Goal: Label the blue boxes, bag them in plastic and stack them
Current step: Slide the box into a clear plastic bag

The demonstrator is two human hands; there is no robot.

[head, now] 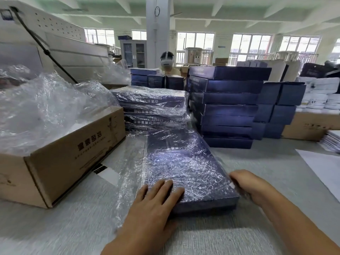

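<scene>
1 bagged blue box (pixel 184 162) is laid flat on the grey table (pixel 266 162), just before a stack of bagged boxes (pixel 150 105). The left hand (pixel 156 199) is pressed on its near corner, fingers straight and close together. The right hand (pixel 248 186) is set against its right edge, fingers bent; whether plastic is pinched cannot be told.

Left hand (pixel 158 198): palm down, fingers straight and close together, pressing flat. Right hand (pixel 247 186): knuckles up, fingers bent inward (tips hidden, grip not confirmed).
</scene>
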